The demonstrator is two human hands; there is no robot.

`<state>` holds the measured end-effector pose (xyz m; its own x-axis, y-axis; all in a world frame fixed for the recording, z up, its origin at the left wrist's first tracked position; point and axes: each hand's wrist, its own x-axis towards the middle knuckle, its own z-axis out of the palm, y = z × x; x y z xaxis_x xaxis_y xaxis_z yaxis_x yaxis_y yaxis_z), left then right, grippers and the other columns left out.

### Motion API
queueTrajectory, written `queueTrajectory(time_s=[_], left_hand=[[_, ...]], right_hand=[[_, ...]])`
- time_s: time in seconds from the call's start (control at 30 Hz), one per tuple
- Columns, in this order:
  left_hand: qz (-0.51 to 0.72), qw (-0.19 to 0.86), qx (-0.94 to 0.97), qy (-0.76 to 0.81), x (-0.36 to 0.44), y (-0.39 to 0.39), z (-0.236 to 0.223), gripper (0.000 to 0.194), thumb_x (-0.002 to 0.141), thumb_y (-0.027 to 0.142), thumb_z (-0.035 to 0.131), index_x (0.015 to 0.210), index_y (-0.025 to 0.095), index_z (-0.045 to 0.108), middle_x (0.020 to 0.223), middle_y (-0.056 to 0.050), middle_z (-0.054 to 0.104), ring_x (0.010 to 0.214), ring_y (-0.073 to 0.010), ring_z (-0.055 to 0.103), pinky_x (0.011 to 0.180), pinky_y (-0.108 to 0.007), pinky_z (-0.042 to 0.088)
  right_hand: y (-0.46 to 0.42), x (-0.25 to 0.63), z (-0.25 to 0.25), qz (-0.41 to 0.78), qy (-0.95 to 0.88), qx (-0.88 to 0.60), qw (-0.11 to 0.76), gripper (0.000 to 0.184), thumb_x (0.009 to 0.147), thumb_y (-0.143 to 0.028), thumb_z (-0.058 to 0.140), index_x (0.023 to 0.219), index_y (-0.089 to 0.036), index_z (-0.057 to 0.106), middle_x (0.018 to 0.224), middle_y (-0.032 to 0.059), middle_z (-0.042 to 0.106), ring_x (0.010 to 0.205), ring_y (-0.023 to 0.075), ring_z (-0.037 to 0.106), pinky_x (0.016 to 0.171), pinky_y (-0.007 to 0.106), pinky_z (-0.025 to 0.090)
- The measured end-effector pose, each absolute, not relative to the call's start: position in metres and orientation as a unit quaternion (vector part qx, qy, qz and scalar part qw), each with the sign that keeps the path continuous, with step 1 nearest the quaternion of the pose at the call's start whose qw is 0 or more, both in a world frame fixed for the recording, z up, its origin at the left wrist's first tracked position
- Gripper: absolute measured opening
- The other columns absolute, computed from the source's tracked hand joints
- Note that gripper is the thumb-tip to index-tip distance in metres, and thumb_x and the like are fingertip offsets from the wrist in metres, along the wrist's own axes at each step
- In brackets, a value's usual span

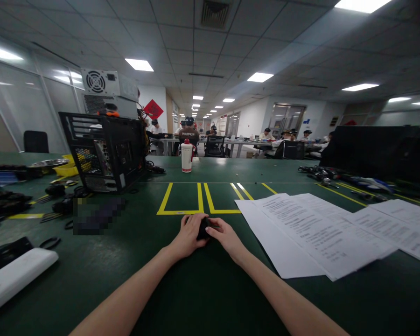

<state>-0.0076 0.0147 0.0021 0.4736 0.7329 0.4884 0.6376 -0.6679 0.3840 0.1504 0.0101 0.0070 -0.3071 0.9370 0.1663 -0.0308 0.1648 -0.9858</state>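
Both my hands meet on the green table (pixel 203 289) just below the yellow taped boxes (pixel 182 200). My left hand (pixel 189 235) and my right hand (pixel 224 235) are closed together round a small black object (pixel 203 229) that rests on the table between them. Most of the object is hidden by my fingers, so I cannot make out what it is.
Printed paper sheets (pixel 311 228) lie to the right. A black open computer case (pixel 105 151) with a power supply unit (pixel 107 91) on top stands at the left, near black parts and a yellow bowl (pixel 67 169). A white bottle (pixel 186 156) stands behind. People sit at far tables.
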Motion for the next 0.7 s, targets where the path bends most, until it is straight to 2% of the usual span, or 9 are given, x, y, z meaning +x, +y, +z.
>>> queueTrajectory(time_s=[0.17,0.3,0.5,0.7], left_hand=[[0.319,0.068,0.856,0.4,-0.0074,0.0146,0.0029,0.06,0.063,0.016,0.058,0.115,0.024,0.028,0.11,-0.004,0.045,0.106,-0.0219,0.04,0.095,-0.043,0.02],[0.324,0.061,0.856,0.399,-0.0069,0.0155,0.0026,0.058,0.064,0.019,0.058,0.113,0.024,0.029,0.11,-0.004,0.045,0.105,-0.0218,0.041,0.094,-0.042,0.021],[0.327,0.066,0.853,0.401,-0.0073,0.0159,0.0021,0.059,0.064,0.019,0.058,0.114,0.024,0.028,0.112,-0.005,0.044,0.107,-0.021,0.04,0.094,-0.041,0.02],[0.318,0.067,0.855,0.404,-0.0078,0.0143,0.0037,0.06,0.064,0.016,0.057,0.115,0.024,0.027,0.113,-0.004,0.044,0.108,-0.0204,0.039,0.096,-0.041,0.019]], right_hand=[[0.006,0.1507,0.0094,0.55,-0.618,-0.313,0.466,0.032,0.063,-0.022,0.064,0.091,-0.021,0.049,0.099,0.0024,0.055,0.097,0.0191,0.052,0.086,0.037,0.04],[0.0065,0.1485,0.0095,0.507,-0.626,-0.344,0.482,0.022,0.068,-0.027,0.059,0.087,-0.02,0.051,0.094,0.0025,0.057,0.093,0.0187,0.053,0.084,0.037,0.04],[0.0107,0.1488,0.0078,0.522,-0.6,-0.386,0.467,0.03,0.066,-0.026,0.06,0.094,-0.019,0.051,0.099,0.0048,0.056,0.096,0.0193,0.052,0.087,0.037,0.038],[0.0065,0.151,0.0103,0.554,-0.614,-0.32,0.462,0.032,0.063,-0.021,0.064,0.091,-0.021,0.048,0.099,0.0023,0.055,0.097,0.0188,0.052,0.085,0.036,0.04]])
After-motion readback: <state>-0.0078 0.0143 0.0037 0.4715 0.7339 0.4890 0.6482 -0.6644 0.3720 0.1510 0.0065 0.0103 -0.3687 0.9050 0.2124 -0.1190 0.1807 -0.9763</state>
